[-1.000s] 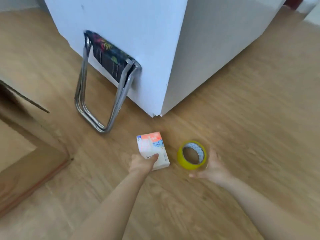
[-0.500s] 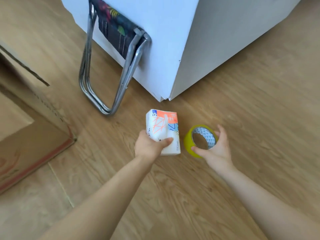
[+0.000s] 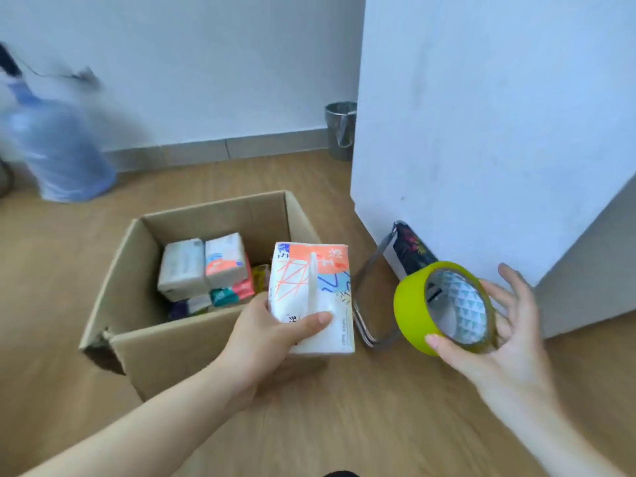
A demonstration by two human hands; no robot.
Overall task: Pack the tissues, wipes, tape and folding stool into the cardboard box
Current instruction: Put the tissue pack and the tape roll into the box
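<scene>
Left hand [image 3: 272, 333] gripping, right hand [image 3: 499, 342] cupping, fingers [image 3: 512, 280] seemingly spread

One tissue pack [image 3: 311, 297] sits in my left fingers [image 3: 318, 320], one roll of tape [image 3: 444, 308] in my right fingers [image 3: 434, 340]. Beyond my left fingers is one cardboard box [image 3: 165, 342] with at least four packs inside; deeper ones are unclear. Between my fingers leans one folding stool [image 3: 409, 249].
</scene>
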